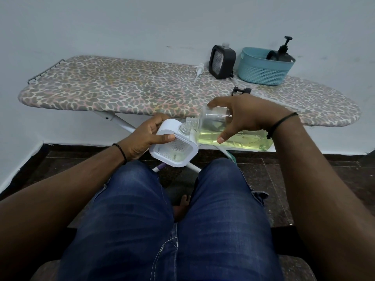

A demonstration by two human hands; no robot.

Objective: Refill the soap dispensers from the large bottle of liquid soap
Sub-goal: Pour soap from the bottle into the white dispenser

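Note:
My left hand [145, 136] grips a white square soap dispenser [174, 151], tilted, with its clear threaded neck [184, 129] uncapped. My right hand [241, 116] holds the large clear bottle [229, 134] on its side; yellow-green liquid soap lies along its lower half. The bottle's open threaded mouth [190, 121] sits just above and touching the dispenser's neck. No soap stream is visible between them. Both are held over my knees, in front of the ironing board [113, 92].
On the board's right end stand a black square dispenser [222, 61] and a teal basket [263, 66] holding a black pump bottle [283, 51]. A white pump head [199, 71] and a black pump head [241, 91] lie loose on the leopard-print cover.

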